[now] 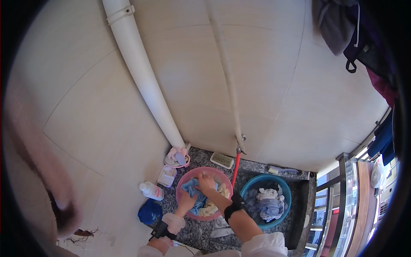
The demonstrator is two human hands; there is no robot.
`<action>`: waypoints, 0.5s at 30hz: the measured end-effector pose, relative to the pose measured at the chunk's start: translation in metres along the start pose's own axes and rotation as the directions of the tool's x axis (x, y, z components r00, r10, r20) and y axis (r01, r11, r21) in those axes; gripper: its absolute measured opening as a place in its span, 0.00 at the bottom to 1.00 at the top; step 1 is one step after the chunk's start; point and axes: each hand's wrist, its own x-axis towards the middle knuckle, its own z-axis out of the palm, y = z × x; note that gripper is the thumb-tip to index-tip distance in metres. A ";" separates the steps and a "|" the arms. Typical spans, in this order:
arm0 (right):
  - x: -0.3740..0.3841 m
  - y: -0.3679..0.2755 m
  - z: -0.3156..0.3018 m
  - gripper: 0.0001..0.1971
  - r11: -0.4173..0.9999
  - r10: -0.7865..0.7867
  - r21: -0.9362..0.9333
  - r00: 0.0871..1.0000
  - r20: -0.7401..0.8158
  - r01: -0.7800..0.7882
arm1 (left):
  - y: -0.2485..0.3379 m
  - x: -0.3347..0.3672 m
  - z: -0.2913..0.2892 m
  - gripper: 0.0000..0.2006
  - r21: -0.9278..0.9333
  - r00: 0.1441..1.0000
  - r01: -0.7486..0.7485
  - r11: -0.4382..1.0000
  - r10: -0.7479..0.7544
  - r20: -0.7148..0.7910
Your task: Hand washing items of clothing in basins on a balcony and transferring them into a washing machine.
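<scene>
Left hand was half-curled at blue cloth, grip unclear; right hand lay on it, fingers slightly bent, grip unclear. Cloth sat in pink basin. Teal basin stood right; brush lay behind.

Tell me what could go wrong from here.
The black strap on the right wrist might get wet, so close to the pink basin. With the left hand and right hand on the blue cloth, the cream cloth near the rim could slip out.
</scene>
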 end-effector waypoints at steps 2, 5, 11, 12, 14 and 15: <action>0.001 0.027 0.028 0.19 0.986 0.107 -0.130 0.994 0.024 -0.103 | 0.029 -0.001 0.010 0.31 0.185 0.994 -0.102 0.977 0.106 -0.013; 0.012 0.010 0.062 0.21 0.934 0.179 -0.319 0.984 0.027 -0.161 | 0.019 0.007 0.009 0.31 0.453 0.996 -0.090 0.887 0.091 0.021; -0.007 0.022 0.047 0.18 0.949 0.278 -0.133 0.957 -0.084 -0.287 | -0.018 0.001 0.005 0.28 0.337 0.954 0.043 0.941 -0.140 0.267; -0.014 0.006 0.031 0.17 0.944 0.328 0.042 0.944 -0.029 -0.327 | -0.024 -0.001 -0.002 0.27 0.194 0.965 0.091 0.977 -0.135 0.226; -0.032 -0.024 -0.006 0.16 0.924 0.266 0.266 0.962 0.063 -0.273 | -0.020 0.009 -0.004 0.27 -0.183 0.976 0.158 0.970 -0.126 0.178; -0.042 -0.036 -0.021 0.15 0.847 0.196 0.475 0.970 0.141 -0.240 | -0.013 0.017 -0.003 0.26 -0.337 0.976 0.183 0.923 -0.131 0.172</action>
